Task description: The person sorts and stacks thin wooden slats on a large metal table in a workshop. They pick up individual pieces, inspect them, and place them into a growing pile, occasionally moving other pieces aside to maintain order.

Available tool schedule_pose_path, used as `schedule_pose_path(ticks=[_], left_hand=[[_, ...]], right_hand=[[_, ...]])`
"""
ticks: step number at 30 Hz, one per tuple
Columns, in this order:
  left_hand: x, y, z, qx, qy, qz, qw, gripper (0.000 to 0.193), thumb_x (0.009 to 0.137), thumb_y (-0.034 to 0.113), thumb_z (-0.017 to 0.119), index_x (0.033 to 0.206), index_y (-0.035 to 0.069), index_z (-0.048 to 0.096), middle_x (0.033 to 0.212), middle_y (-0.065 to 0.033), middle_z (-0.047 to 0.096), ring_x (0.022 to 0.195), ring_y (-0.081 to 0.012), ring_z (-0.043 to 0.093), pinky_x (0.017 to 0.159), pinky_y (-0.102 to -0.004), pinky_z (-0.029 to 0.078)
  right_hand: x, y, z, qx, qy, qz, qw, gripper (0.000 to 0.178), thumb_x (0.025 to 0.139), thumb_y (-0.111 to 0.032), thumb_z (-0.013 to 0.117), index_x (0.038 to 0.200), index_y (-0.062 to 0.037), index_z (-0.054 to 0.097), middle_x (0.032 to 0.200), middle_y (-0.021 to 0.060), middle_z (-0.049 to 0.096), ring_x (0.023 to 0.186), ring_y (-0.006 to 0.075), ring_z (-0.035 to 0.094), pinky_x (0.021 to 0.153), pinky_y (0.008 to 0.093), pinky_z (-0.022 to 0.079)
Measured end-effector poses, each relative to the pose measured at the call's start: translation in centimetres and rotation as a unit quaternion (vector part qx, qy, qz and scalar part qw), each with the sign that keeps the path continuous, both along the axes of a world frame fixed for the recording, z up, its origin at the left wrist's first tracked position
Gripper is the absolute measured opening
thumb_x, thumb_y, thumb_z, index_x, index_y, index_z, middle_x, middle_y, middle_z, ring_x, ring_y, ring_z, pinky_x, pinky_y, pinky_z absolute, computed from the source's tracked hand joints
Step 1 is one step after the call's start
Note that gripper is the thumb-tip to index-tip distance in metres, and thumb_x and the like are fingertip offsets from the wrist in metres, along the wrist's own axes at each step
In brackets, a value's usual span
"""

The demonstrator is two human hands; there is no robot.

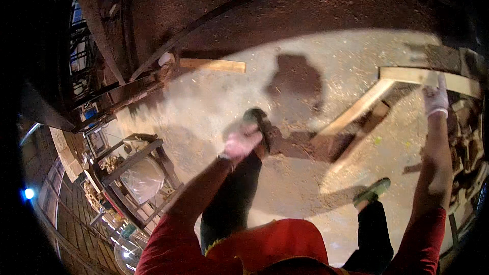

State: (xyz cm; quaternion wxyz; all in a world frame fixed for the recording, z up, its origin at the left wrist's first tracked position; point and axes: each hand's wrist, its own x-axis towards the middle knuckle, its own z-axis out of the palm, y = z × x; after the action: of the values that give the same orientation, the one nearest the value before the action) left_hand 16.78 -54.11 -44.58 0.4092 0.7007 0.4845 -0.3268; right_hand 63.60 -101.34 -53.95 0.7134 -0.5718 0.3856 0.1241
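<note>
My right hand [436,98], in a white glove, reaches out to the right and grips the edge of a pale wooden plank [429,78] lying across a dark pile. My left hand [240,141], also gloved, hangs in front of me over my left leg, fingers loosely curled with nothing visibly in it; motion blur hides detail. A second long plank [356,109] leans diagonally from the pile down to the sawdust-covered floor [219,97]. My left shoe [260,122] and right shoe [373,191] stand on the floor.
A short board [213,64] lies on the floor at the back. A metal-framed stand with a clear plastic bag [140,178] stands to my left. Stacked wood offcuts [466,142] fill the right edge. A dark beam [153,63] runs diagonally at the back left.
</note>
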Motion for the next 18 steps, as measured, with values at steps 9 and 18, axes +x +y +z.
schedule_pose_path(ticks=[9, 18], left_hand=[[1.5, 26.3, -21.0, 0.262, -0.046, -0.006, 0.964, 0.056, 0.102, 0.047, 0.056, 0.136, 0.003, 0.065, 0.121, -0.0193, 0.074, 0.112, -0.0352, 0.072, 0.094, -0.0441, 0.057], [9.3, 23.0, -21.2, 0.264, -0.111, 0.384, 0.878, 0.075, 0.086, 0.021, 0.084, 0.151, 0.002, 0.049, 0.128, -0.0197, 0.068, 0.114, -0.0304, 0.067, 0.096, -0.0413, 0.056]], right_hand=[[-20.9, 0.6, 1.2, -0.186, -0.039, 0.204, 0.960, 0.026, 0.100, -0.022, 0.074, 0.120, -0.0066, 0.068, 0.096, 0.0037, 0.067, 0.083, 0.0177, 0.064, 0.074, 0.0357, 0.056], [-32.4, 12.3, -10.7, -0.504, 0.247, 0.354, 0.748, 0.095, 0.080, -0.034, 0.086, 0.154, 0.0026, 0.040, 0.137, 0.0306, 0.057, 0.129, 0.0391, 0.056, 0.112, 0.0476, 0.046]])
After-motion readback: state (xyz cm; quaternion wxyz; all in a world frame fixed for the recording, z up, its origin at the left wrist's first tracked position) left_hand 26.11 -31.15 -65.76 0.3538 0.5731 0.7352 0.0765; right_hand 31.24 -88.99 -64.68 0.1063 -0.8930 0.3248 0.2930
